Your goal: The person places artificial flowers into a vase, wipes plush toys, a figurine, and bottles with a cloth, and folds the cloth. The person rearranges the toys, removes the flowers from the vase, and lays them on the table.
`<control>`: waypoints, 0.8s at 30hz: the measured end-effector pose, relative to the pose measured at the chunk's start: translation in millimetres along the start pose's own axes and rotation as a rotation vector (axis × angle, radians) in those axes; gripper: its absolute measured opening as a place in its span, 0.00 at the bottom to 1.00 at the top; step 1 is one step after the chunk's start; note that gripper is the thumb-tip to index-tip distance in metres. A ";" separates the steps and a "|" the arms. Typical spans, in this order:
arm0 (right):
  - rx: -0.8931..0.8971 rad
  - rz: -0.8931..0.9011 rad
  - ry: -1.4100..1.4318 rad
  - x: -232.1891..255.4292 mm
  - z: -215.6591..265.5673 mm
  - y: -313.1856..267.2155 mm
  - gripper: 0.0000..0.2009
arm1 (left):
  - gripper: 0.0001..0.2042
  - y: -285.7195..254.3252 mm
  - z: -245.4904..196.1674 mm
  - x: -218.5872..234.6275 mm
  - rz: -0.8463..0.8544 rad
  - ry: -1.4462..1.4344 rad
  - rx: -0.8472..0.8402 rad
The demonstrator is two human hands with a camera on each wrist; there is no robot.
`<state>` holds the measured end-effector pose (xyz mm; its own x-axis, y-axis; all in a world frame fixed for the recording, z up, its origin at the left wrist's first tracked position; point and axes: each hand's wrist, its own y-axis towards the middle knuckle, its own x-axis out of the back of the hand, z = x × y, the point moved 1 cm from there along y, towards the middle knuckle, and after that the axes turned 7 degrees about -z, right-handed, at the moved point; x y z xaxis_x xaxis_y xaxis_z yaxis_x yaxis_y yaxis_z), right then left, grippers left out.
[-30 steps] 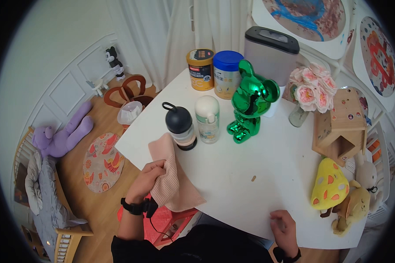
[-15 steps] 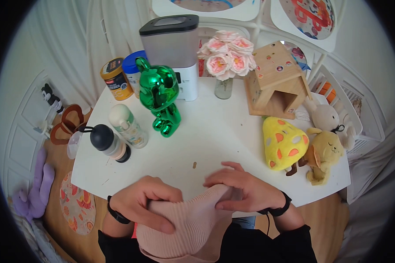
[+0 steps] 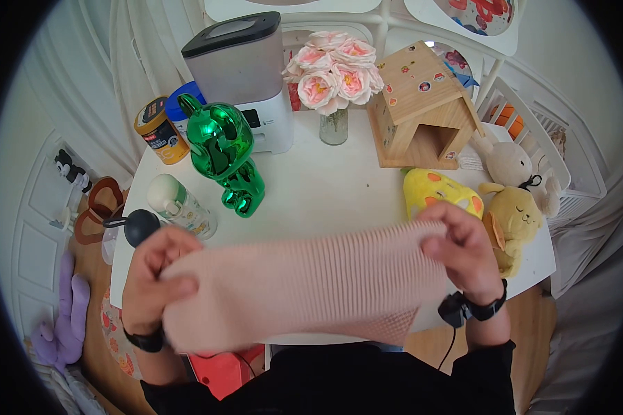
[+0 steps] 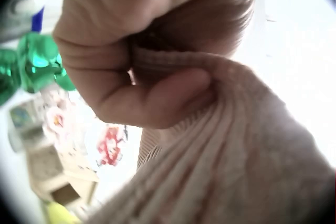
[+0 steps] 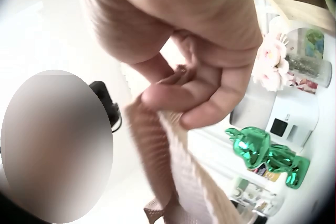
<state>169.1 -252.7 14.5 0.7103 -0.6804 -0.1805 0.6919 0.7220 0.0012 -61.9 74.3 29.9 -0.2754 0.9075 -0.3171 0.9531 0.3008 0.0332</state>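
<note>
A pink ribbed cloth [image 3: 311, 280] is spread wide in the air over the table's near edge, slightly blurred in the head view. My left hand [image 3: 154, 277] pinches its left end between thumb and fingers, and my right hand [image 3: 464, 252] pinches the upper right corner. In the left wrist view, the cloth's edge [image 4: 236, 145] runs into the curled fingers [image 4: 121, 103] and falls in folds. From the right wrist, the fabric [image 5: 197, 182] hangs below the pinching thumb and fingertips [image 5: 202, 116]. A lower corner with a mesh-like texture droops at right.
On the white table [image 3: 325, 194] stand a black-capped bottle [image 3: 142, 227], a clear bottle [image 3: 187, 211], a shiny green bear figure [image 3: 221, 152], two cans, a dispenser [image 3: 242, 76], a flower vase [image 3: 333, 128] and a wooden house [image 3: 422, 104]. Plush toys [image 3: 509, 228] sit at right.
My left hand first lifted the cloth from beside the bottles while the right rested at the table edge. Both hands then gathered it near my body, and now hold it stretched apart, farther forward.
</note>
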 end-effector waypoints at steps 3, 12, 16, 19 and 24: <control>0.131 -0.241 -0.342 11.0 -35.8 33.1 0.18 | 0.23 35.5 23.7 9.5 -0.411 0.662 -0.092; 0.219 0.054 -1.006 15.3 -76.1 31.8 0.19 | 0.26 35.5 100.9 9.4 0.136 1.428 -0.209; 0.292 0.172 -1.500 15.1 -101.3 53.8 0.13 | 0.24 40.9 116.7 14.0 0.151 1.654 -0.097; 0.378 0.177 -1.778 7.4 -126.6 71.3 0.10 | 0.22 50.4 124.5 15.0 0.109 1.718 -0.114; 0.416 0.134 -1.933 -8.5 -140.1 86.4 0.07 | 0.16 50.8 126.2 22.2 0.093 1.675 -0.215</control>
<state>204.6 -166.9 -121.7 -0.2767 -0.0475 0.9598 0.4106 0.8972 0.1628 -3.8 72.7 -95.1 -0.1783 0.1715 0.9689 0.9783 0.1360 0.1560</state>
